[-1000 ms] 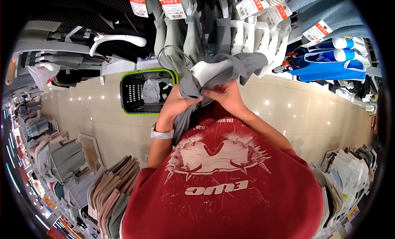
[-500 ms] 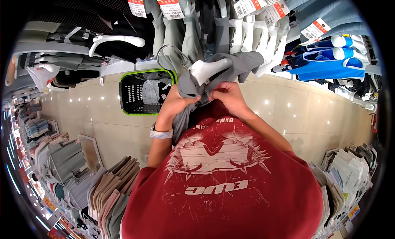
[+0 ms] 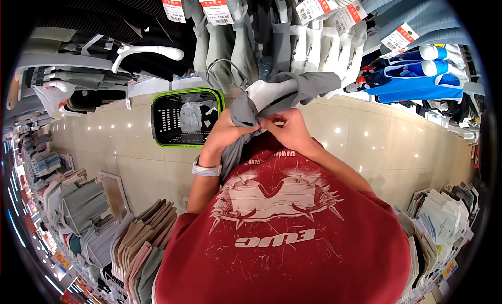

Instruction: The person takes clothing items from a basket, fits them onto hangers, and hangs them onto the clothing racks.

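Note:
A grey garment [image 3: 319, 87] hangs on a white hanger [image 3: 269, 93] in front of my chest, its metal hook tilted up to the left. My left hand [image 3: 225, 130] grips the garment's cloth near the collar, thumb on top. Opposite it, my right hand [image 3: 287, 128] pinches the same cloth with thumb and forefinger, and the two thumbs nearly meet. Part of the garment droops below my left hand beside my red shirt [image 3: 282, 220]. Whether it has buttons under my fingers I cannot tell.
A black shopping basket with a green rim [image 3: 157, 142] stands on the tiled floor at left, holding folded clothes [image 3: 192, 116]. Ahead runs a rack of hanging clothes with price tags [image 3: 217, 8]. An unused white hanger [image 3: 148, 53] juts out there. Clothes racks [image 3: 144, 236] stand behind on both sides.
The hanger and the garment's far shoulder have tipped slightly lower and to the right. My right fingers have closed in toward my left thumb on the cloth.

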A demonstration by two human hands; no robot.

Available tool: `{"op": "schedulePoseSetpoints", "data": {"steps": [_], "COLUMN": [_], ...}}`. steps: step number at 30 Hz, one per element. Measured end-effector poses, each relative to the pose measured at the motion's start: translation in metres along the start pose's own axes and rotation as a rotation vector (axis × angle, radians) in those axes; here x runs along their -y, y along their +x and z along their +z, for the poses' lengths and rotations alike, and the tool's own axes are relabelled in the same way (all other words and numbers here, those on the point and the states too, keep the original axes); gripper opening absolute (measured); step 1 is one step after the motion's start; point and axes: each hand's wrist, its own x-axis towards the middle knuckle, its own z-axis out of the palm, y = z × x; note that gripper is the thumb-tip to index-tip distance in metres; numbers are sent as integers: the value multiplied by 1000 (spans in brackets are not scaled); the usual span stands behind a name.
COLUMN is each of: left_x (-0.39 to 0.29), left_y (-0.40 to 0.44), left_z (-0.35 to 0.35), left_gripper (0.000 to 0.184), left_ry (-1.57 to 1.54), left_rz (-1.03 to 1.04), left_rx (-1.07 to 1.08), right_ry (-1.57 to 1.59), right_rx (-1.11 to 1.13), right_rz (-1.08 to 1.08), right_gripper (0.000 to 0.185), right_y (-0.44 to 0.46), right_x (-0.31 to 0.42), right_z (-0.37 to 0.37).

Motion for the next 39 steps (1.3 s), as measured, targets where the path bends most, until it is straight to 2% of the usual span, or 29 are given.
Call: {"op": "schedulePoseSetpoints", "data": {"steps": [2,5,7,9,14,17,27,29,32,35,39], "left_x": [1,1,-3,-5,-4,-6,-4,-9,-17,-16,-3], "left_y": [1,2,3,3,4,6,8,8,7,7,5], "left_z": [-1,1,2,4,4,5,6,8,10,12,5], "left_gripper": [20,20,19,19,17,18,18,18,17,17,17], "left_ry": [57,31,189,188,205,183,136,158,217,186,104], "left_rz": [20,24,18,27,32,25,-21,-35,-84,-94,-42], "left_rx": [-9,-13,40,35,49,66,135,147,149,164,65], "right_ry": [-216,-130,-158,-188,-7,-4,76,148,9,34,-3], "right_rx": [16,-38,-33,-30,-47,-40,-20,-82,-42,45,20], "right_rz": [-15,-94,-85,-78,43,109,93,34,141,210,203], "right_gripper": [15,14,14,14,16,15,10,11,12,9,12], "right_y": [-1,1,-1,-1,-4,-6,-9,-8,-8,-5,-5], "right_x": [4,-1,2,1,0,1,-3,-7,0,-8,-2], "right_z": [-2,3,1,-1,0,-1,-1,1,-4,-8,-5]}}
